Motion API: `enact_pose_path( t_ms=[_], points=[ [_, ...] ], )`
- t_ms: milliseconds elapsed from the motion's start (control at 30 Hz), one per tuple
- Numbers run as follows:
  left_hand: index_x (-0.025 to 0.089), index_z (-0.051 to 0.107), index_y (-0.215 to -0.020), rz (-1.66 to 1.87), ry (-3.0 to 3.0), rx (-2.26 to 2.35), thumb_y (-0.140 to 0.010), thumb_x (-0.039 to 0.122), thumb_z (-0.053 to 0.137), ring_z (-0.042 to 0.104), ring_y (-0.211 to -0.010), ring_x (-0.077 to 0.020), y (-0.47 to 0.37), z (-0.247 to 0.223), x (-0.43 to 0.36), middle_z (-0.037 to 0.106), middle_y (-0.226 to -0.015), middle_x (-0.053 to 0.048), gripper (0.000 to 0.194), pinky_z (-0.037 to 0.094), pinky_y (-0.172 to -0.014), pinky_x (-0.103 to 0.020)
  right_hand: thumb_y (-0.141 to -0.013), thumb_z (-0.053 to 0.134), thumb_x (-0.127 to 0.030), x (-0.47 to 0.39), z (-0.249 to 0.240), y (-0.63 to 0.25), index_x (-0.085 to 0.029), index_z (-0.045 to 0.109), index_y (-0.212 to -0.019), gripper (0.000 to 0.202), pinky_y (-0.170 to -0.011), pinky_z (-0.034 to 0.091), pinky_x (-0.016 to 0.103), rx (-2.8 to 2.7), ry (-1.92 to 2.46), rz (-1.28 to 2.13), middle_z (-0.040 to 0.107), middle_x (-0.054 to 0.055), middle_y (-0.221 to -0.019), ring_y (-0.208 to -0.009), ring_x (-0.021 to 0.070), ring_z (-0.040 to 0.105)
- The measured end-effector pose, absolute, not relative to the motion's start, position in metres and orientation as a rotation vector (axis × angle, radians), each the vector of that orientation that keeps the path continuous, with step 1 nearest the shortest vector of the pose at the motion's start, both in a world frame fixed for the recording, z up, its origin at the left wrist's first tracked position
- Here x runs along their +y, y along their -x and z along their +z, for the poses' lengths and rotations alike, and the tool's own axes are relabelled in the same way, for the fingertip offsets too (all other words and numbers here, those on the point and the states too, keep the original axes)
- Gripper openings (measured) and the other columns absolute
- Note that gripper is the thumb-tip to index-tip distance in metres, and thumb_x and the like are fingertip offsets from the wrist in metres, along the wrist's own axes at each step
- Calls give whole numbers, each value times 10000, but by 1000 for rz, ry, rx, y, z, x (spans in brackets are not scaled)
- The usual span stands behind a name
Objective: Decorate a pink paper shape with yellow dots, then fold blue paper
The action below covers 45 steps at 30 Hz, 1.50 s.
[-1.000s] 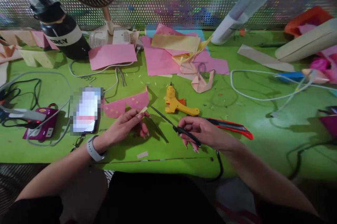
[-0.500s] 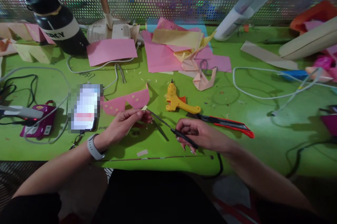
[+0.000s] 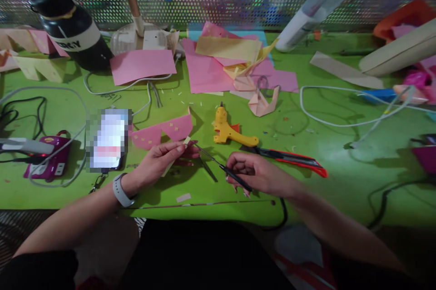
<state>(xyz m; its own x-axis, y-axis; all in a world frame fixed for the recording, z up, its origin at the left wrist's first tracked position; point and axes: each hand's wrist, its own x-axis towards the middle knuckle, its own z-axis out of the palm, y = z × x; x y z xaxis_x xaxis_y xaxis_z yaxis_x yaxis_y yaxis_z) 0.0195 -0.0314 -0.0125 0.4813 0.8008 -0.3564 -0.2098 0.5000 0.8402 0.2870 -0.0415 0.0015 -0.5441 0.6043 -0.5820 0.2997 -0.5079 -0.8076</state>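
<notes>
My left hand (image 3: 163,159) pinches a narrow strip of pale yellow paper (image 3: 187,140), its end sticking out past the thumb. In my right hand (image 3: 254,172) is a pair of scissors (image 3: 235,177) with black handles, the fingers closed round them. The blades point left and reach the strip's end by my left fingertips. Just beyond my left hand stands a folded pink paper piece (image 3: 163,132) with small yellow squares on it. A thin grey tweezer-like tool (image 3: 207,169) lies on the table between my hands. Another small pale strip (image 3: 184,197) lies nearer me.
A yellow glue gun (image 3: 233,132) and a red and black box cutter (image 3: 293,161) lie beyond my right hand. Pink paper sheets (image 3: 199,72) are piled at the back. On the left are a phone (image 3: 109,140), a purple power strip (image 3: 51,160) and a black bottle (image 3: 80,37).
The scissor blades look more nearly together at the strip's end. My hands have hardly moved, and the whole view has shifted slightly.
</notes>
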Motion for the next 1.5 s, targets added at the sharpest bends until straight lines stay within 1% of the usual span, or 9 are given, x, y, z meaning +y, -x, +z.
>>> enact_pose_path(
  t_ms=[167,267,400,533,733,900,1067,1333,1500],
  points=[
    [192,704,-1157,700,-811,820,-936,341,595,684,-1075,-211,-19,-13,-31,716,-1183,-107,287,543,-942,-354,-698,793,-483,-42,0,-288,-182,529,-813,416,-476,456,186,-1504,1357,2095,570,-30,-666,-584,83,531],
    [183,708,-1145,672,-788,792,-937,329,594,688,-1069,-215,-19,-14,-32,711,-1190,-118,278,543,-940,-356,-721,776,-482,-42,0,-288,-184,534,-824,397,-495,457,202,-1555,1352,2089,571,-27,-669,-590,90,534],
    [178,697,-1169,632,-753,738,-945,324,583,662,-1125,-226,-18,-15,-32,689,-1230,-135,291,539,-941,-345,-744,751,-506,-42,0,-288,-185,541,-837,394,-528,451,224,-1613,1319,2065,572,-17,-683,-616,101,533],
    [186,698,-1171,628,-739,704,-954,316,570,660,-1128,-226,-17,-16,-33,686,-1238,-131,283,539,-950,-352,-734,753,-514,-42,0,-287,-188,539,-826,401,-548,428,234,-1623,1311,2056,561,-23,-676,-615,101,520],
    [194,709,-1151,623,-736,681,-969,293,547,687,-1061,-190,-19,-16,-34,711,-1192,-111,262,544,-935,-325,-703,783,-492,-44,-1,-285,-187,526,-807,412,-543,400,227,-1564,1330,2089,552,-35,-668,-605,94,502],
    [187,723,-1122,644,-727,689,-963,280,558,700,-1017,-178,-20,-14,-34,725,-1156,-107,247,561,-867,-284,-699,777,-520,-44,1,-283,-190,522,-792,427,-545,405,231,-1554,1342,2097,560,-32,-663,-604,99,514],
    [182,720,-1128,651,-723,703,-950,294,578,701,-1016,-193,-20,-14,-34,721,-1162,-118,254,563,-856,-297,-713,749,-562,-43,3,-283,-187,531,-799,442,-566,418,244,-1572,1332,2091,588,-11,-691,-624,107,533],
    [167,711,-1139,647,-721,733,-941,298,588,706,-1001,-201,-21,-15,-34,717,-1168,-133,267,556,-882,-332,-708,762,-546,-45,0,-284,-189,537,-800,431,-555,417,242,-1560,1325,2089,579,-22,-675,-612,109,536],
    [178,717,-1132,652,-714,708,-942,297,589,703,-1005,-195,-21,-14,-34,719,-1167,-121,259,558,-865,-312,-699,780,-522,-46,1,-284,-189,539,-803,424,-567,414,243,-1538,1329,2090,581,-20,-677,-621,111,535]
  ],
)
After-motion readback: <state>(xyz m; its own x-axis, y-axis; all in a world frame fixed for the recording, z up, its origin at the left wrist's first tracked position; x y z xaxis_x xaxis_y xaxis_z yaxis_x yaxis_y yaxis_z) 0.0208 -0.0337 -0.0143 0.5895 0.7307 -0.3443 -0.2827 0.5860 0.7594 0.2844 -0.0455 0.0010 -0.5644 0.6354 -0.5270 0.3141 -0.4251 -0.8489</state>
